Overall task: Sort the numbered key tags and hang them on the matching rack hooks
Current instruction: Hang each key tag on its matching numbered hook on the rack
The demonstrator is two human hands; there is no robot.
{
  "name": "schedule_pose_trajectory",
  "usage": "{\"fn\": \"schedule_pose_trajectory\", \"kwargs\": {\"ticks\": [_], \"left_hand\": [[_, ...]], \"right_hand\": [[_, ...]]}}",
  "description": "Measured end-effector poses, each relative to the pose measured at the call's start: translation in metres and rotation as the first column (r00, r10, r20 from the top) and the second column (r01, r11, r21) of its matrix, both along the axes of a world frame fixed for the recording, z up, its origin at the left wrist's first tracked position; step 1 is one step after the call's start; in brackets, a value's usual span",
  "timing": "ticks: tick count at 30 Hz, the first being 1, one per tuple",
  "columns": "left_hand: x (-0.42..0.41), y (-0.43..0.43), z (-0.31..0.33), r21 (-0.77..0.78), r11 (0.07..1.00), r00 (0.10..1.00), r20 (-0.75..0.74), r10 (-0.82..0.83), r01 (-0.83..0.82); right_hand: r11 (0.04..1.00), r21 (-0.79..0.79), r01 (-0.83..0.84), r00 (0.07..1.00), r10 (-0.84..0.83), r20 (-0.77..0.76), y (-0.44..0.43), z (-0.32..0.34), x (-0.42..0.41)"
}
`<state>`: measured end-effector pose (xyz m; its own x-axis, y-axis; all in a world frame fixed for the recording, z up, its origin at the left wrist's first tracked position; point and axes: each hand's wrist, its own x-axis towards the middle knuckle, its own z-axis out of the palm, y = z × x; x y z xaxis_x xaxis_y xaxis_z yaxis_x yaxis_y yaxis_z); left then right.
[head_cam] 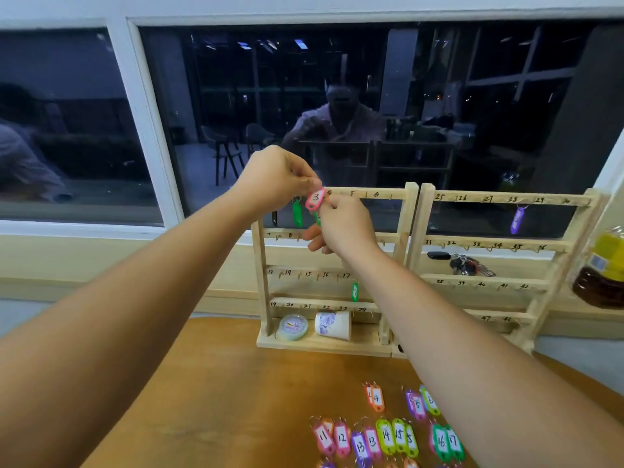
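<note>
My left hand pinches pink tag 3 at the left rack's top rail; my right hand curls beside it (its grip, and the hook, I cannot make out).

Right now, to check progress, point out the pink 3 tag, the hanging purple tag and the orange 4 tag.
pink 3 tag (316,197): head view, white label.
hanging purple tag (517,220): head view, body middle.
orange 4 tag (377,398): head view, white label.

The left hand and right hand cover the first top numbers of the left rack (a green tag peeks out); the lowest tags run off the bottom edge.
</note>
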<state>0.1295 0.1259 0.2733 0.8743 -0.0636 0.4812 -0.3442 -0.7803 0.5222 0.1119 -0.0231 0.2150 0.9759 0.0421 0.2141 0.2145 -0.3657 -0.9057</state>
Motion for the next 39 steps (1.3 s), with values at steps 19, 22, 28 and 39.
{"fn": "schedule_pose_trajectory", "kwargs": {"ticks": [19, 22, 28, 39], "left_hand": [[-0.005, -0.016, -0.015, -0.013, 0.999, 0.998, -0.025, 0.052, -0.052], [-0.011, -0.015, -0.02, -0.158, 0.985, 0.996, 0.053, 0.077, -0.068], [-0.045, -0.026, -0.05, -0.324, 0.945, 0.988, 0.156, 0.008, 0.044], [-0.082, -0.044, -0.182, -0.363, 0.932, 0.977, -0.194, -0.09, 0.014]], "right_hand": [[0.942, -0.335, -0.005, 0.992, -0.037, -0.118, -0.097, -0.129, -0.033], [0.781, -0.62, -0.079, 0.973, -0.074, -0.216, -0.111, -0.17, -0.038], [0.556, -0.809, -0.19, 0.936, -0.147, -0.32, -0.115, -0.211, -0.048], [0.627, -0.724, -0.288, 0.897, -0.089, -0.433, -0.105, -0.223, -0.048]]}}
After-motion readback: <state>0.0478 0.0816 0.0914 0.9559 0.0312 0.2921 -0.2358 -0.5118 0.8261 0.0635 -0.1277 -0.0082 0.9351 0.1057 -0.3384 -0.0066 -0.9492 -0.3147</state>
